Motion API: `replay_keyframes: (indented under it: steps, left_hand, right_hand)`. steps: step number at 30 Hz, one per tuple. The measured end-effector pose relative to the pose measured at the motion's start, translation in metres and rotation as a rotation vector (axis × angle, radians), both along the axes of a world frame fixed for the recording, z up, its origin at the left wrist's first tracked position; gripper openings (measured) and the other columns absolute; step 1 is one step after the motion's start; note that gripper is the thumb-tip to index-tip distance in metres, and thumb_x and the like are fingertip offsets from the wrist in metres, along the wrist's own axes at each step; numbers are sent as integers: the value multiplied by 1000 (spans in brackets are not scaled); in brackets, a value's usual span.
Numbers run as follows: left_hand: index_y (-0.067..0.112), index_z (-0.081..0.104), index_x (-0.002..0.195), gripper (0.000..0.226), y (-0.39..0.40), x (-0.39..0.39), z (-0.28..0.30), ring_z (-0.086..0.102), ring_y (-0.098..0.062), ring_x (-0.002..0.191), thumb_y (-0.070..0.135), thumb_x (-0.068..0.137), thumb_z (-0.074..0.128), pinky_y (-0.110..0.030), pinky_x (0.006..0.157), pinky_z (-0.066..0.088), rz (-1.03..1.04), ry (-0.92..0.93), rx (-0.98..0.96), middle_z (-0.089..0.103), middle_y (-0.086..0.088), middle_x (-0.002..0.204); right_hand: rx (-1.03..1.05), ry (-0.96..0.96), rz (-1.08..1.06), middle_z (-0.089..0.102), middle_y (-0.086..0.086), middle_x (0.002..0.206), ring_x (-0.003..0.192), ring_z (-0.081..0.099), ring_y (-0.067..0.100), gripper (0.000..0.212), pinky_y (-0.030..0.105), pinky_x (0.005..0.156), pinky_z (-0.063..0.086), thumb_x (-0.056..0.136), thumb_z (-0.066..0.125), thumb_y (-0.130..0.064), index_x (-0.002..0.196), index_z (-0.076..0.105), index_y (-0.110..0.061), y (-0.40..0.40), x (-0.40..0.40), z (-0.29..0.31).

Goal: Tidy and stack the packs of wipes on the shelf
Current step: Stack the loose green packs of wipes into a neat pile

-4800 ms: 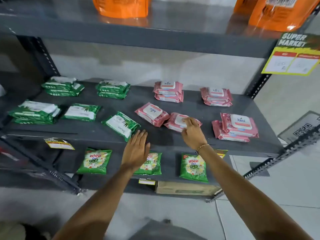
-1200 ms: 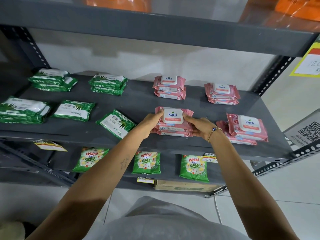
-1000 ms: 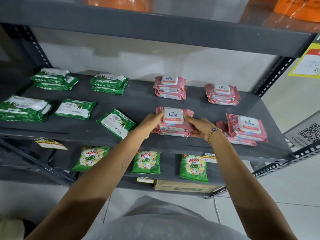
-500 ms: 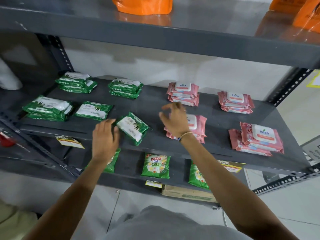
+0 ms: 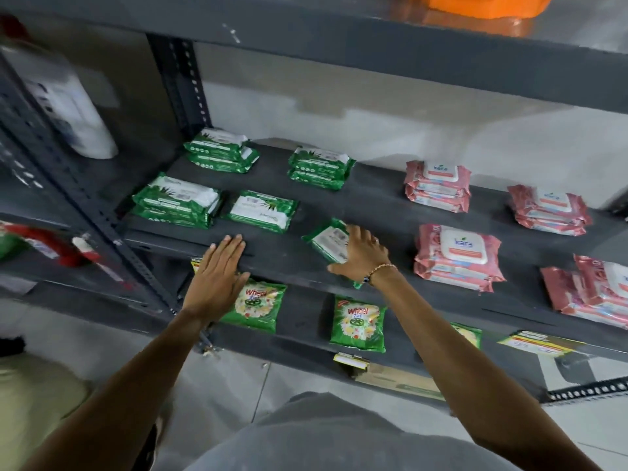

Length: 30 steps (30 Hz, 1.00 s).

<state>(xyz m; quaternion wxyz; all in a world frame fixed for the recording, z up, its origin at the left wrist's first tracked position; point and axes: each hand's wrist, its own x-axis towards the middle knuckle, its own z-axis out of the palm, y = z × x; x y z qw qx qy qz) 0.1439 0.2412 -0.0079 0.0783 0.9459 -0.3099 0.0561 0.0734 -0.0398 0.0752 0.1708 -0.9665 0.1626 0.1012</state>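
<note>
The right hand [image 5: 362, 253] lies with fingers spread over the loose green pack [image 5: 328, 239], skewed near the shelf's [image 5: 373, 212] front edge. The left hand [image 5: 219, 273] hovers flat and empty, fingers together. A good move: grip both short ends, square it, then set it on the single green pack [image 5: 261, 210] just left.

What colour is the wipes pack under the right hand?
Green with a white label panel, seen in the head view: the loose green pack beneath the right hand.
</note>
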Motion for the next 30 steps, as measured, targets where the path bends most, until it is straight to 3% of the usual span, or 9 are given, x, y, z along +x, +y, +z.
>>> replay_keyframes:
  steps: [5, 8, 13, 16, 20, 26, 30]
  left_hand:
    - [0, 44, 136, 65, -1, 10, -11, 38, -35, 135, 44, 98, 15, -44, 113, 17, -4, -10, 13, 45, -19, 144]
    - [1, 49, 132, 63, 1, 14, -16, 47, -36, 128, 43, 98, 17, -44, 109, 22, 4, -9, 6, 53, -19, 137]
    - [4, 44, 130, 55, 1, 19, -25, 56, -37, 119, 43, 99, 21, -43, 105, 27, -18, -72, -4, 60, -19, 128]
    - [5, 43, 131, 53, 0, 24, -31, 54, -36, 120, 42, 99, 20, -43, 105, 27, -37, -116, -23, 61, -19, 127]
    - [5, 42, 132, 52, 0, 27, -38, 39, -31, 125, 41, 99, 23, -43, 104, 27, -45, -224, -94, 60, -19, 128]
    - [5, 47, 129, 51, -1, 30, -47, 40, -30, 124, 40, 99, 26, -43, 102, 29, -73, -357, -177, 61, -18, 127]
    - [6, 63, 107, 52, -8, 25, -27, 52, -30, 101, 38, 98, 24, -42, 85, 35, -39, -326, -317, 68, -13, 108]
  right_hand:
    - [157, -95, -182, 52, 13, 120, 109, 54, 32, 80, 42, 88, 50, 61, 79, -30, 124, 34, -10, -5, 11, 9]
    - [148, -191, -245, 55, 11, 117, 104, 56, 31, 72, 36, 80, 48, 61, 77, -31, 117, 37, -12, -1, 20, 19]
    - [191, -343, -76, 53, 6, 125, 107, 53, 23, 74, 31, 84, 45, 61, 78, -31, 124, 42, -16, 18, 56, 41]
    - [215, -295, 114, 53, 2, 128, 109, 50, 17, 75, 23, 84, 38, 62, 80, -33, 127, 44, -18, 37, 85, 46]
    - [224, -223, 233, 54, 2, 130, 112, 53, 20, 74, 25, 81, 41, 63, 79, -31, 127, 45, -19, 60, 118, 38]
    - [225, -120, 383, 48, 7, 131, 107, 48, 20, 72, 25, 79, 36, 68, 78, -33, 129, 42, -20, 65, 140, 24]
    - [383, -36, 308, 42, 2, 143, 123, 44, 20, 69, 24, 90, 33, 77, 64, -56, 135, 39, -31, 54, 140, 28]
